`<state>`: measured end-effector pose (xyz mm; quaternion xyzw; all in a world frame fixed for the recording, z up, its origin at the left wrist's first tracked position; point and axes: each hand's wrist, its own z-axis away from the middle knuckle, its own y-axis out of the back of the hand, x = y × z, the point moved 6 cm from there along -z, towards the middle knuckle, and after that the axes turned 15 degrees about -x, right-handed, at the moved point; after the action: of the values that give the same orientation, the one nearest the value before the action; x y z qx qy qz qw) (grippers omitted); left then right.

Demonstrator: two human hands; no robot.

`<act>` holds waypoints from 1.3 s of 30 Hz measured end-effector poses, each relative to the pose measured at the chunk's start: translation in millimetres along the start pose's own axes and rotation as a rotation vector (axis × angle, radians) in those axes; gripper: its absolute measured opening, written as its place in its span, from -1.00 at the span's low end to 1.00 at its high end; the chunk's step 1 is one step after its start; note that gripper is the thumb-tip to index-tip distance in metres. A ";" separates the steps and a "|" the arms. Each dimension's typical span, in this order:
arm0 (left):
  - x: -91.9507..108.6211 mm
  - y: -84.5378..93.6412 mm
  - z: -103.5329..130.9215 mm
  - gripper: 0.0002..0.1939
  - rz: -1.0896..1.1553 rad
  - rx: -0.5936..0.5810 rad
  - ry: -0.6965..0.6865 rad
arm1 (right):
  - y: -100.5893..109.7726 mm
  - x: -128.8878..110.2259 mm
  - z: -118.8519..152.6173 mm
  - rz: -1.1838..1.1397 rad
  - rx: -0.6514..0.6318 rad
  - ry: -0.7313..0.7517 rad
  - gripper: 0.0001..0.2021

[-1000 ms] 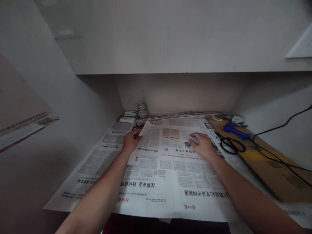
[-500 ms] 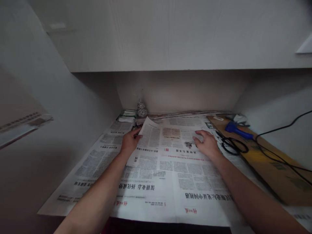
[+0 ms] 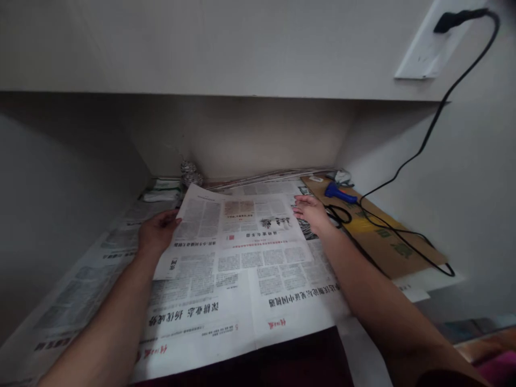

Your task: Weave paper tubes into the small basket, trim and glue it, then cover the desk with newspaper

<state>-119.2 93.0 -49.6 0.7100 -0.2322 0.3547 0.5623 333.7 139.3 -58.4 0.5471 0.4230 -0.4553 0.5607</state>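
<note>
A smaller newspaper sheet (image 3: pixel 242 231) lies over larger spread newspapers (image 3: pixel 193 344), with its far left corner lifted. My left hand (image 3: pixel 159 231) pinches that sheet's left edge between thumb and fingers. At the sheet's right edge is my right hand (image 3: pixel 310 212), its fingers apart and extended toward the paper, holding nothing. Black-handled scissors (image 3: pixel 341 214) are partly hidden just beyond my right hand.
Cardboard (image 3: pixel 382 236) on the right carries a blue glue gun (image 3: pixel 341 193) and a black cable (image 3: pixel 423 140) near a wall socket (image 3: pixel 419 59). Thin paper rods (image 3: pixel 274 176), a coiled paper object (image 3: pixel 191 174) and a white packet (image 3: pixel 163 189) sit at the back.
The view has turned to the right, bringing the socket into sight. My right hand's fingers have spread at the sheet's right edge; my left hand still holds the left edge.
</note>
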 end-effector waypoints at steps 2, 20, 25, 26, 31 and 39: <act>1.2 0.0 3.2 -0.68 0.008 -0.006 0.035 | 0.8 0.0 1.0 -0.080 -0.019 -0.034 -0.80; -4.3 -2.6 0.6 -0.61 0.039 -0.041 0.070 | -20.3 -3.6 9.4 -0.021 -0.209 0.017 -0.72; -6.4 -3.5 -1.3 -0.64 0.038 -0.044 0.057 | -34.0 -4.8 13.6 0.103 -0.351 0.068 -0.62; -7.1 -4.0 -1.8 -0.64 0.044 -0.044 0.054 | -36.6 -5.9 14.8 0.123 -0.384 0.078 -0.60; -8.7 -6.3 -2.6 -0.63 0.078 -0.048 0.036 | -49.1 -18.6 27.2 0.173 -0.527 0.140 -0.47; -7.1 -4.6 -1.0 -0.66 0.068 -0.038 0.045 | -47.6 -27.3 36.1 0.302 -0.426 0.209 -0.68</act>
<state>-120.6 94.7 -57.8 0.6828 -0.2500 0.3849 0.5685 280.3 105.2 -41.2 0.5179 0.4786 -0.2085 0.6777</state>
